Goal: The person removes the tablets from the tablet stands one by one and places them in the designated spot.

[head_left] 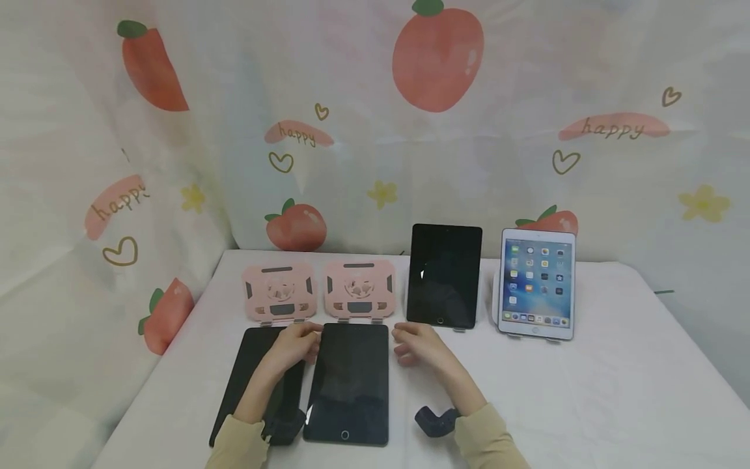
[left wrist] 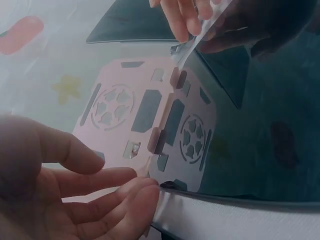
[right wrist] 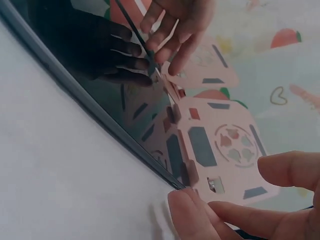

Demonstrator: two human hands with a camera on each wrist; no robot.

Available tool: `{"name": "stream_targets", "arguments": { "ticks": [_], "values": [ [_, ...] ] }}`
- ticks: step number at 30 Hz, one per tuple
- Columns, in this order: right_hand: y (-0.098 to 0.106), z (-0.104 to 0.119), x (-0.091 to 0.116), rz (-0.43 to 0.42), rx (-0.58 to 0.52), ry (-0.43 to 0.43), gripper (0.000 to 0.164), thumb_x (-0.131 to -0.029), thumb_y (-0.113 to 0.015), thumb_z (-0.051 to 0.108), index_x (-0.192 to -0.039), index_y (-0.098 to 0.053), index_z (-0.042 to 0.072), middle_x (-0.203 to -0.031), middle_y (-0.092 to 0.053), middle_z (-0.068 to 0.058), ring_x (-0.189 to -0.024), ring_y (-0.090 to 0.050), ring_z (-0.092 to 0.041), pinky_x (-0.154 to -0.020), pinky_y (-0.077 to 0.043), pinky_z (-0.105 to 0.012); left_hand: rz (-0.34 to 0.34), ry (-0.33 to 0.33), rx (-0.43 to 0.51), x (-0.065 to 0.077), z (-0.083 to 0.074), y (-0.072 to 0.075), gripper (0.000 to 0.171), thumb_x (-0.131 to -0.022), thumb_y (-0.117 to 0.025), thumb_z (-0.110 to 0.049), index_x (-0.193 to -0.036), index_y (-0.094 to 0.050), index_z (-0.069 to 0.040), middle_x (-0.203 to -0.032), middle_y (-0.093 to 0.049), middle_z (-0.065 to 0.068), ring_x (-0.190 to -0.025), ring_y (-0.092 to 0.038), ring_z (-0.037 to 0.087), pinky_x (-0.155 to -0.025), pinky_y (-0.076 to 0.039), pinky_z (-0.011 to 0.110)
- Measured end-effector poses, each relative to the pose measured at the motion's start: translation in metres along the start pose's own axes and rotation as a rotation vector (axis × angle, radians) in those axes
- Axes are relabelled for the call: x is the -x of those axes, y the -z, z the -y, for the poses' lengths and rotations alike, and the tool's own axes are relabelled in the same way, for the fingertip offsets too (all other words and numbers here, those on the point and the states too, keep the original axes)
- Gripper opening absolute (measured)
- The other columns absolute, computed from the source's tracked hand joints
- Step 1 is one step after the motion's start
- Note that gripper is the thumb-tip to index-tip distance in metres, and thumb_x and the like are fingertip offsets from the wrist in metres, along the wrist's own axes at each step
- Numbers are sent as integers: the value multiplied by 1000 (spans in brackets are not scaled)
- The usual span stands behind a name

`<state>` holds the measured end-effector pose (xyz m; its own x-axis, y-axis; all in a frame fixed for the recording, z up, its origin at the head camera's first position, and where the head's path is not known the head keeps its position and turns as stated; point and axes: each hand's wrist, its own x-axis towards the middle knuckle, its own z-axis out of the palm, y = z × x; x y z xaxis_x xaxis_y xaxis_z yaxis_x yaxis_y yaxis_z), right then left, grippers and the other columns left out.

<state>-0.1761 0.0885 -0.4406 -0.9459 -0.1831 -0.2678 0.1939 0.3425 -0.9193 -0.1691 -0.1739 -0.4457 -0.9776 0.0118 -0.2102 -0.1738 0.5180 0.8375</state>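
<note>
A dark-screened tablet [head_left: 351, 384] lies face up at the front of the white table, its home button towards me. My left hand [head_left: 293, 345] is at its top left corner; in the left wrist view the loosely bent fingertips [left wrist: 142, 197] are right at that corner. On the other side, my right hand [head_left: 424, 345] hovers by the top right corner, fingers relaxed, thumb apart from the index finger. In the right wrist view its fingertips [right wrist: 185, 205] overlap the corner. Just behind the tablet's top edge stands a pink tablet stand [head_left: 383, 293] with cutouts, its lower lips facing me.
Another dark tablet [head_left: 243, 365] lies on the left, partly hidden under my left forearm. Behind it is a second pink stand [head_left: 253, 293]. Towards the back right, a black-screened tablet [head_left: 444, 273] and a white tablet [head_left: 538, 280] showing app icons lean upright on stands. A fruit-printed curtain [head_left: 363, 163] hangs behind.
</note>
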Motion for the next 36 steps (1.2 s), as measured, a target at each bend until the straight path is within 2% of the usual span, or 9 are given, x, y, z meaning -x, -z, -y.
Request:
{"name": "stream_targets", "arguments": {
  "ticks": [6,15,25,30,36],
  "values": [
    [8,0,0,-28,24,14,40,-96,-51,19,-126,-56,-7,-115,-65,-26,-89,-71,-28,-74,-60,-36,-21,-9,-10,-2,-1,-4,30,-93,-50,-10,-117,-64,0,-95,-69,13,-74,-63,14,-64,-54,29],
    [22,2,0,-56,42,51,39,-97,-51,21,-126,-57,-4,-114,-65,-24,-91,-68,-26,-80,-58,-36,-21,-10,46,0,-6,-7,28,-95,-50,-12,-117,-63,-3,-96,-67,12,-78,-64,16,-66,-56,30],
    [45,4,1,-93,20,95,39,-97,-50,21,-126,-56,-4,-119,-64,-26,-95,-69,-29,-84,-57,-39,-51,-101,121,3,-14,-14,23,-93,-55,-7,-112,-66,-1,-92,-68,15,-75,-66,16,-69,-57,33],
    [55,3,2,-104,27,101,40,-98,-49,22,-128,-54,-5,-119,-63,-27,-100,-69,-31,-87,-56,-40,-52,-133,153,5,-19,-22,21,-93,-55,-5,-110,-67,-1,-91,-69,16,-75,-68,18,-69,-58,33],
    [67,1,4,-114,16,81,42,-100,-48,24,-131,-52,-4,-123,-61,-26,-102,-67,-31,-91,-55,-39,-6,-187,136,7,-22,-38,20,-94,-55,-7,-109,-66,-1,-91,-69,19,-75,-66,15,-69,-57,30]
  ]
}}
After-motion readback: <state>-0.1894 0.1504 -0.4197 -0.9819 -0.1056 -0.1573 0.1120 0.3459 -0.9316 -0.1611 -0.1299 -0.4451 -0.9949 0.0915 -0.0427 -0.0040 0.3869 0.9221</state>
